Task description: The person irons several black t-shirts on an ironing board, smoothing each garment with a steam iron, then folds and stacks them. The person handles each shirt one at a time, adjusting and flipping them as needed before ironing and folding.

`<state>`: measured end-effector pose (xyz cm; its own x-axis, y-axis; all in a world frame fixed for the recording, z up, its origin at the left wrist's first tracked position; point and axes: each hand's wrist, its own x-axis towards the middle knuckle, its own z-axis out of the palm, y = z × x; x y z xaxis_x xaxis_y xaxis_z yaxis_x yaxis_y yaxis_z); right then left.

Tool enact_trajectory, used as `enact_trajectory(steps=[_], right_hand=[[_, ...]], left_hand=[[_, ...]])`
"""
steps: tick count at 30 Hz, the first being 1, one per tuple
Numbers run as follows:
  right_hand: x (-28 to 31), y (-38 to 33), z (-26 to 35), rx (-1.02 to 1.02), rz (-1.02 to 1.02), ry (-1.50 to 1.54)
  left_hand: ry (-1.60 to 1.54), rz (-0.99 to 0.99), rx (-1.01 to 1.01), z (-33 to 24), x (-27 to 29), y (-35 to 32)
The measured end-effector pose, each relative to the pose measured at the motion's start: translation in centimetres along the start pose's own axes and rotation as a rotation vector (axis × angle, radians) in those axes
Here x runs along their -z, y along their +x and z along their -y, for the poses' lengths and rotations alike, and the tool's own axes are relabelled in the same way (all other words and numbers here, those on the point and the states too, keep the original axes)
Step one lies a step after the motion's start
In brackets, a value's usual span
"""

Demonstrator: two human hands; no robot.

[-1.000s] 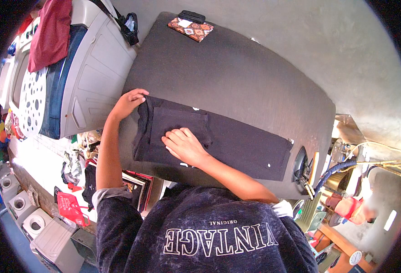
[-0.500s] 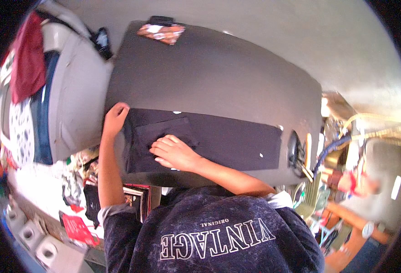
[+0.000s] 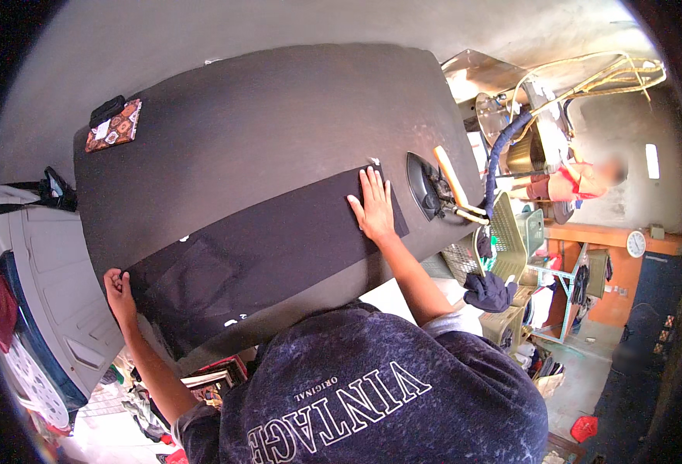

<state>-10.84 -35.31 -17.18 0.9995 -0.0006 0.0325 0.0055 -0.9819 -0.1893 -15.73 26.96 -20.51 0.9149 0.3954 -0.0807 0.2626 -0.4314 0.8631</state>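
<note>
A long piece of black cloth (image 3: 279, 234) lies flat on the dark padded board, slanting up toward the right, with small pale tags along its edges. My right hand (image 3: 374, 207) rests palm down near its right end, fingers stretched out. At the cloth's far left corner, my left hand (image 3: 119, 292) has its fingers curled and pinched on the fabric; the exact grip is partly hidden. Just right of my right hand, an iron (image 3: 424, 185) with a dark soleplate and a pale handle stands on the board, a blue-wrapped hose (image 3: 503, 155) leading away from it.
The padded board (image 3: 271, 108) reaches to the grey wall. At its far left lie a patterned packet (image 3: 116, 127) and a small black item (image 3: 107, 110). A white plastic chair (image 3: 58, 271) stands left. Green crates (image 3: 507, 236) stand right; beyond, a person in red (image 3: 577, 179) is present.
My right hand has slid from the cloth's left part to its right end and now lies flat. A folded patch on the cloth is smoothed out. The view has turned.
</note>
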Motion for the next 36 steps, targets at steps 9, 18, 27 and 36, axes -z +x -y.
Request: enact_trajectory(steps=[9,18,27,36], right_hand=[[7.4,2.2,-3.6,0.071,-0.193,0.022],[10.1,4.4,-15.6,-0.458,-0.081,-0.264],[14.1,5.2,-2.2,-0.192,0.242,0.158],[6.1,3.6,20.9,0.587,0.379,0.136]], left_hand=[[0.095,0.056,0.091,3.0,1.9,0.7],[0.185,0.001,0.059,0.9,1.6,0.7],[0.243,-0.168,0.25,-4.9,-0.9,-1.1],[0.62,-0.284,0.087,-5.2,-2.5,-1.7]])
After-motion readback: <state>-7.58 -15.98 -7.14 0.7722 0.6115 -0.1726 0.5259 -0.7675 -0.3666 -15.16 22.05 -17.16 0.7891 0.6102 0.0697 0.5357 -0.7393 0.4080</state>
